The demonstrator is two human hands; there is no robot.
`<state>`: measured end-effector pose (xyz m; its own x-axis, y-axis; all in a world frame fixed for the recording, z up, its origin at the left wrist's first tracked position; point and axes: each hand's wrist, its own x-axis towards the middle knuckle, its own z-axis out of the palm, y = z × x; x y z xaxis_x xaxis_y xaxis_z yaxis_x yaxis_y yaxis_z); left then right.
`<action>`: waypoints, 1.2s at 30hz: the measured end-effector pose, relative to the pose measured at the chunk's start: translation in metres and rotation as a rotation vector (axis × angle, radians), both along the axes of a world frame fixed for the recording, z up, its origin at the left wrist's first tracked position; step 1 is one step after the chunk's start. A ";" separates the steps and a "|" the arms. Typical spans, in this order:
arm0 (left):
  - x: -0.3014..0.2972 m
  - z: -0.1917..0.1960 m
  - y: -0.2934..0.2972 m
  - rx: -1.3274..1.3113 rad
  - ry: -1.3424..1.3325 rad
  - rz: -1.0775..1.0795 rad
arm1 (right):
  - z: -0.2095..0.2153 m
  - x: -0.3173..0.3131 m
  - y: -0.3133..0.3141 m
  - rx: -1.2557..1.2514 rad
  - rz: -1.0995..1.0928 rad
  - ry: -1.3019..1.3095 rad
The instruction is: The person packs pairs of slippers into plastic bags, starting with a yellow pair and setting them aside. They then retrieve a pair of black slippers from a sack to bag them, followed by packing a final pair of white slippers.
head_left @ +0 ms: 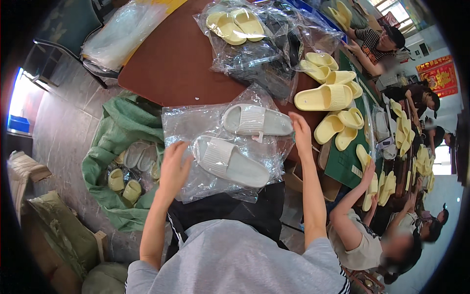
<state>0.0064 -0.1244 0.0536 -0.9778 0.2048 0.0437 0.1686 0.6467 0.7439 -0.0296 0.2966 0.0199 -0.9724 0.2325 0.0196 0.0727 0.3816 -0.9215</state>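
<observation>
Two light grey slide slippers, the farther slipper (pixel 252 120) and the nearer slipper (pixel 220 158), lie on clear plastic bags (pixel 183 127) at the table's near edge. A small white tag (pixel 258 136) hangs from the farther one's strap. My left hand (pixel 174 166) is open, its thumb apart from the fingers, over the bag beside the nearer slipper's left end. At the farther slipper's right end is my right hand (pixel 300 131), fingers stretched and touching or nearly touching that end. Nothing shows in its grasp, though its palm side is partly hidden.
Several yellow slippers (pixel 324 98) lie right of the bags. More sit on plastic wrapping (pixel 274 63) farther back. A green sack (pixel 117 210) holding bagged slippers stands on the floor at left. A chair (pixel 68 49) bears plastic bags. Co-workers (pixel 360 235) sit along the right.
</observation>
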 end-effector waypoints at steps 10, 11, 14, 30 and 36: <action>0.022 -0.013 0.019 -0.106 -0.275 -0.065 | 0.016 -0.109 -0.003 -0.268 0.339 -0.522; 0.022 -0.013 0.020 -0.089 -0.271 -0.075 | 0.018 -0.109 0.000 -0.218 0.410 -0.597; 0.021 -0.013 0.019 -0.063 -0.286 -0.046 | 0.036 -0.105 -0.008 -0.088 0.507 -0.766; 0.023 -0.027 0.008 0.186 -0.400 -0.020 | 0.174 -0.030 -0.065 -0.342 0.574 -0.362; 0.022 -0.028 0.013 0.696 -0.641 -0.025 | 0.216 0.004 -0.092 -0.680 0.478 -0.119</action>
<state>0.0288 -0.1116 0.0255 -0.8536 0.3559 -0.3803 -0.3984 0.0241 0.9169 -0.0254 0.2048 0.2362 -0.9559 -0.2812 -0.0844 0.1551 -0.2396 -0.9584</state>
